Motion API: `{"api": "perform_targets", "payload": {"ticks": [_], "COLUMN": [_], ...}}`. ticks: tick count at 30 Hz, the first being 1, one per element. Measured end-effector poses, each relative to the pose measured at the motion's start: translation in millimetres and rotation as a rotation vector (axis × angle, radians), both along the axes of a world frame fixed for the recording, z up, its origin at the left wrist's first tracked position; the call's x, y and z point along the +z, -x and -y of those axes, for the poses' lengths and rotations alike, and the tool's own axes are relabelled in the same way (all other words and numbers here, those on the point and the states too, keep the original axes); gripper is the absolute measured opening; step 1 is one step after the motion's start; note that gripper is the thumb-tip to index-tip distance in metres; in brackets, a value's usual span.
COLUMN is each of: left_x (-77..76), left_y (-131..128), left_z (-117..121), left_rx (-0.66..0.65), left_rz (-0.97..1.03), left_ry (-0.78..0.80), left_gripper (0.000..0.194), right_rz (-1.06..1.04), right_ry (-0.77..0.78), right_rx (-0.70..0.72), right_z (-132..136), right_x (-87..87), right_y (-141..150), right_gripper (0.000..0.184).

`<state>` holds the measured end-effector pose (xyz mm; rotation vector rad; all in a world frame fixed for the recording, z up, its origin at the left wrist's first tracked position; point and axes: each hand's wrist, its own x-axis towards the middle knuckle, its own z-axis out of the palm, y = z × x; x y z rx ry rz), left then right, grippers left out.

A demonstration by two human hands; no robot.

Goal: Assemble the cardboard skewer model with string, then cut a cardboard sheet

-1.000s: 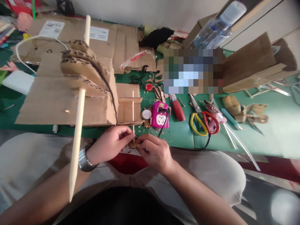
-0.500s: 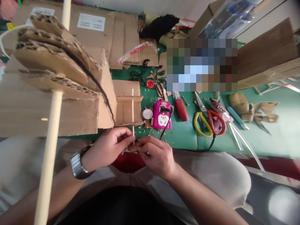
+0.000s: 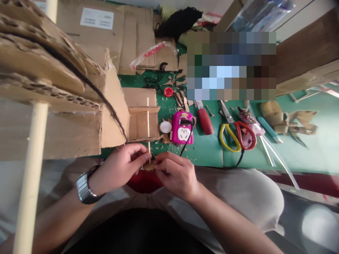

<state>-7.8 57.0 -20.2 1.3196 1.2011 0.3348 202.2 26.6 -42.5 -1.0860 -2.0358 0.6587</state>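
Near the table's front edge my left hand (image 3: 124, 165) is closed, its thumb and fingers at the left side of a small round cardboard disc (image 3: 148, 167). My right hand (image 3: 177, 174) pinches the disc's right edge, the fingertips partly hiding it. A thin wooden stick (image 3: 148, 123) has its pointed near end at the disc and runs back through a small folded cardboard frame (image 3: 139, 121). At the left stands a large cardboard wheel (image 3: 42, 67) on a thick wooden dowel (image 3: 31, 169), with a dark string (image 3: 97, 90) along its groove down towards my left hand.
Right of the frame are a white round cap (image 3: 165, 127), a pink power socket (image 3: 182, 128) with a black cable, a red-handled tool (image 3: 205, 121) and scissors (image 3: 230, 132). Flat cardboard (image 3: 97, 42) lies behind. Scraps litter the green table (image 3: 206, 155). A blurred patch hides part of the back.
The view has shifted slightly, so the large cardboard wheel and dowel appear further left and closer. Both hands keep their hold at the disc, with little visible movement.
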Motion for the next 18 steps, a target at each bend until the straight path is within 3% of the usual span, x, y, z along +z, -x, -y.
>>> {"api": "perform_targets", "payload": {"ticks": [13,18], "left_x": [-0.1,-2.1], "left_y": [0.3,-0.6], "left_z": [-1.4,0.4], "left_rx": [-0.001,0.016], "left_rz": [0.005,0.051], "left_ry": [0.023,0.046], "left_gripper": [0.032,0.033], "right_rz": [-0.086,-0.096], "right_ry": [0.085,0.072], "right_rx": [-0.019,0.035], "right_z": [-1.0,-3.0], "right_x": [0.0,0.0], "right_y": [1.3,-2.9], "right_gripper": [0.022,0.018]}}
